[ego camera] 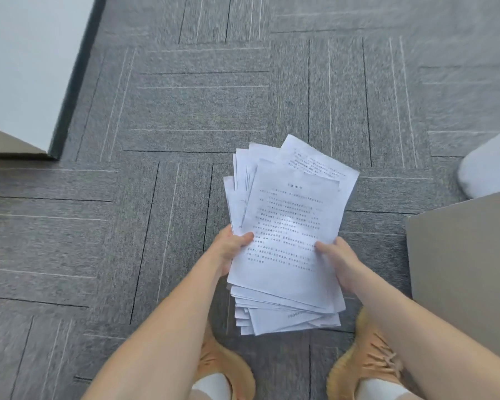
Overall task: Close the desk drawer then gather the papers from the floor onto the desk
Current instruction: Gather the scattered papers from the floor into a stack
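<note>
The gathering step seems nearly done: an uneven stack of papers [289,235] is held at frame centre above the carpet [156,111], pinched by left hand [231,249] and right hand [337,259], and probably must next be squared and carried to the desk.

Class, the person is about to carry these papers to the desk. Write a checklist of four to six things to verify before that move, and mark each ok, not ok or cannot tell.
1. Left hand grips the stack of papers at its left edge: ok.
2. Right hand grips the stack's right edge: ok.
3. Sheets squared up: not ok; they fan out unevenly at the top and bottom.
4. No papers left on the carpet: ok for the floor in view; beyond it, cannot tell.
5. Desk drawer closed: cannot tell; no drawer is in view.
6. Path underfoot clear: ok; nothing lies near the shoes.
</note>
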